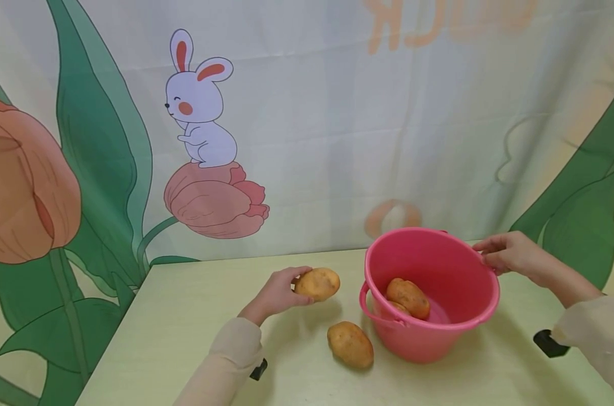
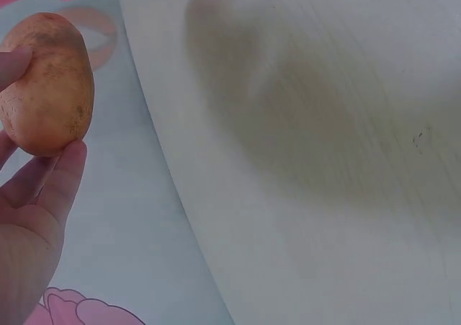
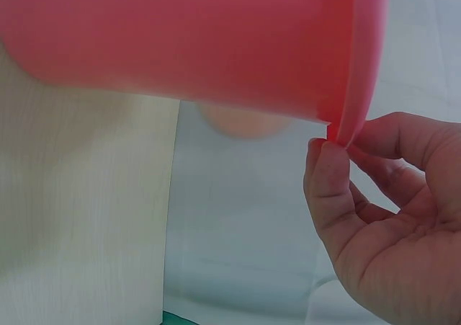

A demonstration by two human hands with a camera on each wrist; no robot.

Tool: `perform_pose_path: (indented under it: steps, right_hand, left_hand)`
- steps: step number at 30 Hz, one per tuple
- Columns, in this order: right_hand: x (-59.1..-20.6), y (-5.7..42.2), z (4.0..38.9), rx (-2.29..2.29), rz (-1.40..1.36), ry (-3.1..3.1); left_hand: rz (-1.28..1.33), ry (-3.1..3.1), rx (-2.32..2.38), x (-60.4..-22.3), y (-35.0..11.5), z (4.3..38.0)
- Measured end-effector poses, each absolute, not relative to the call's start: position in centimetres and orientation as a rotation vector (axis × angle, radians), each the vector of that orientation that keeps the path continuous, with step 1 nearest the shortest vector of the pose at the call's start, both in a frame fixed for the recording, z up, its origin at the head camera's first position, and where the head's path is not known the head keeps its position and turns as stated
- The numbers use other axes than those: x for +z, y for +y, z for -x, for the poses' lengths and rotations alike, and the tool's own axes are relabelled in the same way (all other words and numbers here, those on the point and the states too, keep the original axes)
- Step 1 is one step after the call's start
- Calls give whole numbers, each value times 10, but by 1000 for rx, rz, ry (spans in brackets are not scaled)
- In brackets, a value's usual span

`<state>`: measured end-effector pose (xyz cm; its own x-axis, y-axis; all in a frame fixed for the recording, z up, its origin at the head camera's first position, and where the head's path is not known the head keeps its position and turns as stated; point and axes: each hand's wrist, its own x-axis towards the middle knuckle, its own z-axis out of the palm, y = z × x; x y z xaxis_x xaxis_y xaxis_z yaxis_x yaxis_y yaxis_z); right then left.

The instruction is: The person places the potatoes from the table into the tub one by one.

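Observation:
My left hand (image 1: 281, 293) grips a potato (image 1: 318, 284) between thumb and fingers, held over the table just left of the bucket. In the left wrist view the potato (image 2: 52, 87) shows brown spots, with the fingertips at its end. My right hand (image 1: 520, 260) pinches the rim of a pink bucket (image 1: 419, 344) on its right side; the right wrist view shows thumb and fingers (image 3: 331, 170) on either side of the rim. The bucket leans toward me. Inside it lie potatoes (image 1: 408, 298), one partly hidden behind the front wall. Another potato (image 1: 350, 345) rests on the table before the bucket.
The pale wooden table (image 1: 185, 316) ends at the back against a hanging cloth (image 1: 312, 124) printed with a rabbit and tulips. The bucket's handle (image 1: 370, 307) hangs down on its left side.

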<state>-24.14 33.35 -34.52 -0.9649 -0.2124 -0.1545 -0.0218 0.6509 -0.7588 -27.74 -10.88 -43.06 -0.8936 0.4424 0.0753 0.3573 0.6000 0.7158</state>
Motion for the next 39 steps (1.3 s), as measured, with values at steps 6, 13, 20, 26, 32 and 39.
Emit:
perform_pose_path:
  steps: [6,13,20,26,32,39]
  right_hand:
    - [-345,334,242,-1217,188,2630]
    - [-345,334,241,-1221,180,2625]
    - [-346,334,241,-1212,180,2632]
    - [-346,334,242,-1210,179,2633]
    - [-348,334,243,-1214,176,2628]
    - [-347,334,242,-1209,182,2634]
  left_hand:
    - [-705,2707,1160,-426,-109,278]
    - [-713,2713,1173,-416,-109,278]
    - [-732,2730,1201,-402,-108,277]
    - [-752,2727,1230,-396,-107,275]
    - [-763,2709,1223,-390,-105,273]
    - [-796,2672,1249,-380,-101,271]
